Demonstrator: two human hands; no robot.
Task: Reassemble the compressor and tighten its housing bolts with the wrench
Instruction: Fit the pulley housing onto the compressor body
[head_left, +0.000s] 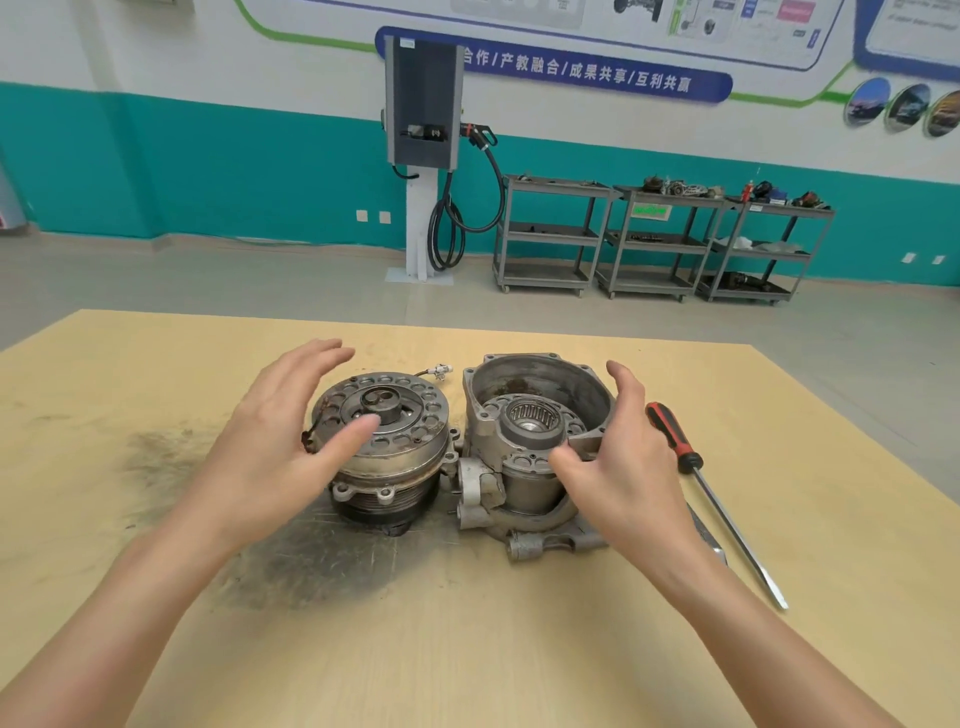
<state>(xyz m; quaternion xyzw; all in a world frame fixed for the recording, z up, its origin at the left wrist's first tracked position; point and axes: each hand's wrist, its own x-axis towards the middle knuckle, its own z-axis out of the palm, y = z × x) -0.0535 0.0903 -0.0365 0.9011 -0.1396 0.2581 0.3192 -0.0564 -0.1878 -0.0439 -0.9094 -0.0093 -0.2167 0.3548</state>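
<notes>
- Compressor lies split in two on the table (156, 597), roughly midway between its left and right edges: pulley half (387, 447) on the left, open housing half (530, 447) on the right, touching or nearly so.
- Both halves sit with their inner faces up, probably so the mating surfaces can be lined up before joining. The bearing ring (531, 418) is exposed inside the housing half.
- Left hand (291, 447): fingers spread and gently curved, holding nothing; it hovers at the left side of the pulley half, thumb over its top face. Contact cannot be confirmed.
- Right hand (628, 467): fingers likewise open and relaxed, empty; it cups toward the right side of the housing half, thumb close to its rim. Contact uncertain here too.
- Judgement: hands bracket the two halves as if about to lift one, so reassembly has not begun.
- Screwdriver (706, 488), red and black handle, lies toward the right edge, near the housing half.
- A flat metal tool (709, 540), mostly hidden behind the right wrist, may be the wrench; cannot tell.
- No bolts identifiable.
- Dark greasy smear (291, 561) stains the table under and in front of the pulley half.
</notes>
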